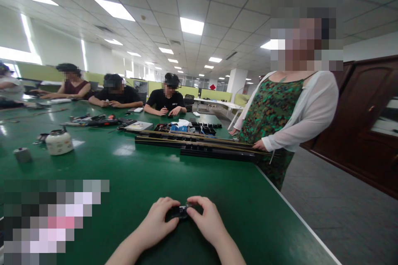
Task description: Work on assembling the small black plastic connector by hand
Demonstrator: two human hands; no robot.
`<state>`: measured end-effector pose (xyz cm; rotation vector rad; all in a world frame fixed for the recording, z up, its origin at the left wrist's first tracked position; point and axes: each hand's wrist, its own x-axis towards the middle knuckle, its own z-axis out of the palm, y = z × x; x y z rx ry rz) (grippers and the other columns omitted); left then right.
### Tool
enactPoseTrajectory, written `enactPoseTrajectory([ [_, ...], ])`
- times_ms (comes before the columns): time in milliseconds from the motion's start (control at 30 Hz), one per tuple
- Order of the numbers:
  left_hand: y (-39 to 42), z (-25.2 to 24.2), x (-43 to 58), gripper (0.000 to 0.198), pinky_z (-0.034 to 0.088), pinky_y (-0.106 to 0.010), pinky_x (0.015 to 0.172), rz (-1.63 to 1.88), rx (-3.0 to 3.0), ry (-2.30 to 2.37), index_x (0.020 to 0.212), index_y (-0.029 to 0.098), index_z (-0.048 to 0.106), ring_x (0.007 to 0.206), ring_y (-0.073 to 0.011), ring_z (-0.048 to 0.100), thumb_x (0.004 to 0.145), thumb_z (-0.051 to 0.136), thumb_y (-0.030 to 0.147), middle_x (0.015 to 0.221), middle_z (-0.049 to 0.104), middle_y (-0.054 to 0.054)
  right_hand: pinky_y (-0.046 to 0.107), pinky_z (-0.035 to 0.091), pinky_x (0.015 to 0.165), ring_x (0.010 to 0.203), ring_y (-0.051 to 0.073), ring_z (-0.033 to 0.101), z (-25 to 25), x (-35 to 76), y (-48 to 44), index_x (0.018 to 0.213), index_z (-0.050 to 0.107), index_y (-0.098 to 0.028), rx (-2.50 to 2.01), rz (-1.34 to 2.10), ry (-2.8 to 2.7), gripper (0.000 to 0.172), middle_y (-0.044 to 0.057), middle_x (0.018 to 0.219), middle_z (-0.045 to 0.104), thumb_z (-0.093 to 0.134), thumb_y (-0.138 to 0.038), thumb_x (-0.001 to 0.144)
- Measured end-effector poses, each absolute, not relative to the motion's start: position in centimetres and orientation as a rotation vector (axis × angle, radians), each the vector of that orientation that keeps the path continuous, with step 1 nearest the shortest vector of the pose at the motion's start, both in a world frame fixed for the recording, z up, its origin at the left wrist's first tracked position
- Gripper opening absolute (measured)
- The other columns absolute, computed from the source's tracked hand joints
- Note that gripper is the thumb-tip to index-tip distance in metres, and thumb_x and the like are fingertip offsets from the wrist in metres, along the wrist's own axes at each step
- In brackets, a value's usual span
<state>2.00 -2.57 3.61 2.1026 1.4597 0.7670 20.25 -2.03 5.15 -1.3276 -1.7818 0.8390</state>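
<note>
Low on the green table [139, 186], a small black device [182, 212] with a shiny top lies between my hands. My left hand [162, 219] grips its left end, thumb in front and fingers behind. At the other end, my right hand [207, 217] has its thumb and forefinger pinched at the device's edge. A small pale or clear piece shows by the right fingertips, too small to name. The underside of the device is hidden, so I cannot tell whether it rests on the tabletop.
Beyond my hands lie long black rails [217, 154] with thin brass-coloured rods. A white jar [59, 142] and a grey metal cylinder [23, 155] stand at left. A person [276, 107] stands at the right edge, a hand near the rods. Several co-workers sit across the table.
</note>
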Motion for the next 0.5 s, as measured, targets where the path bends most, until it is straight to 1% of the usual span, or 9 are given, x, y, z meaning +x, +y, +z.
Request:
enactPoseTrajectory([
  [133,-2.46,3.39,2.05,0.032,0.04,-0.034,0.087,0.767,2.112,1.476,0.098,0.022,0.061,0.094,-0.0213,0.054,0.067,0.053,0.021,0.097,0.063,-0.004,0.031,0.044,0.087,0.092,0.02,0.06,5.54,19.98,-2.26,0.092,0.067,-0.022,-1.282,0.904,-1.756,0.023,0.004,0.094,0.066,0.059,-0.025,0.07],
  [267,-2.44,3.35,2.08,0.031,0.04,-0.034,0.087,0.772,2.114,1.471,0.098,0.023,0.061,0.095,-0.0211,0.054,0.068,0.053,0.021,0.097,0.063,-0.004,0.033,0.041,0.09,0.096,0.02,0.058,5.25,19.98,-2.23,0.09,0.068,-0.022,-1.282,0.873,-1.745,0.022,0.004,0.097,0.066,0.061,-0.023,0.069],
  [433,-2.49,3.47,2.06,0.03,0.041,-0.034,0.087,0.787,2.098,1.45,0.099,0.024,0.061,0.095,-0.0214,0.055,0.069,0.054,0.022,0.097,0.063,-0.004,0.035,0.04,0.089,0.095,0.022,0.057,4.76,19.85,-2.16,0.082,0.069,-0.028,-1.273,0.811,-1.917,0.019,0.001,0.091,0.068,0.066,-0.022,0.064],
  [500,-2.42,3.42,1.99,0.03,0.041,-0.034,0.087,0.789,2.091,1.443,0.099,0.024,0.061,0.095,-0.0214,0.055,0.069,0.054,0.022,0.097,0.063,-0.004,0.035,0.039,0.088,0.094,0.022,0.057,4.75,19.77,-2.13,0.082,0.069,-0.029,-1.281,0.796,-1.947,0.02,0.0,0.09,0.069,0.066,-0.022,0.063],
])
